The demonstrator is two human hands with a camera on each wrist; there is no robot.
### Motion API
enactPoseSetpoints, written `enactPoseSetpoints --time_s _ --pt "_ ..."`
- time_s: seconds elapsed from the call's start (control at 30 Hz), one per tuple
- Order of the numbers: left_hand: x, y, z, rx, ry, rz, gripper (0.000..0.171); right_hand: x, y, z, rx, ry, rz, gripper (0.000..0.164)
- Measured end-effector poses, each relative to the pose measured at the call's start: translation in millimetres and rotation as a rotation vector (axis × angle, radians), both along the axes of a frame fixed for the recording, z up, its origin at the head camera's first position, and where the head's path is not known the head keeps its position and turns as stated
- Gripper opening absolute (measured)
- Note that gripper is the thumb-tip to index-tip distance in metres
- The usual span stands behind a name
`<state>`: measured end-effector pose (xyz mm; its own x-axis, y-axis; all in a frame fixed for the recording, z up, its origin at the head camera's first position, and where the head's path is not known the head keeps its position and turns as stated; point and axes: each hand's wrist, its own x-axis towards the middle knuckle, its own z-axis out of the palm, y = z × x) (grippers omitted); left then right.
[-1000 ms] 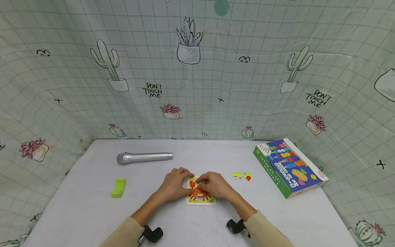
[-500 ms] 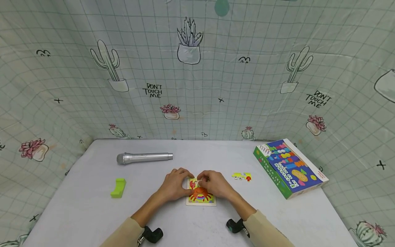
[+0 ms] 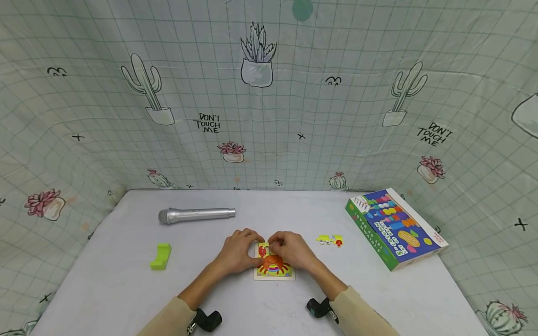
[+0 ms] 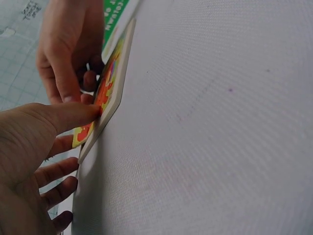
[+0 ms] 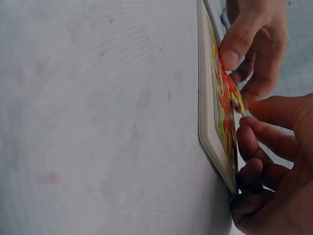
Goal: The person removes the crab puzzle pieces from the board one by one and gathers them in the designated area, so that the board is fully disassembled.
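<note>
Two-handed, pinches a tilted red-and-yellow piece (image 5: 235, 93) with the right hand (image 3: 294, 250) and grips the crab puzzle (image 3: 274, 270) on the table (image 3: 109, 289) with the left hand (image 3: 236, 253).

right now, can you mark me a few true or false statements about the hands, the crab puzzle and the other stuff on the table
1. The left hand touches the crab puzzle. True.
2. The right hand holds the green block. False: the right hand pinches a puzzle piece, while the green block lies apart, off to the left.
3. The loose pieces lie to the left of the box. True.
4. The silver microphone stands on end. False: the silver microphone lies on its side.
</note>
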<state>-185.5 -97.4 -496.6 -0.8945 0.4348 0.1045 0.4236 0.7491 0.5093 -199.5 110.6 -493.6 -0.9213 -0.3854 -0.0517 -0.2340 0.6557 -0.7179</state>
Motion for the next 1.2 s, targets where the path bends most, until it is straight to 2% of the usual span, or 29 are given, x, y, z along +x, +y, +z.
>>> enactPoseSetpoints --time_s 0.33,0.8,1.0,1.2 --pt "0.8 1.2 2.4 0.012 -0.034 0.002 0.046 -0.8 -2.8 2.2 -0.042 -0.007 -0.032 0.005" --pt "-3.4 1.7 3.5 -0.006 -0.058 0.015 0.047 0.6 -3.2 5.4 -0.1 -0.028 -0.012 0.004" --pt "-2.6 1.8 4.0 -0.004 -0.052 0.015 0.048 2.1 3.1 10.3 -0.136 -0.003 -0.008 0.004" --pt "-1.8 1.8 4.9 -0.014 -0.053 0.014 0.049 0.6 16.4 13.5 -0.193 0.03 -0.077 0.004"
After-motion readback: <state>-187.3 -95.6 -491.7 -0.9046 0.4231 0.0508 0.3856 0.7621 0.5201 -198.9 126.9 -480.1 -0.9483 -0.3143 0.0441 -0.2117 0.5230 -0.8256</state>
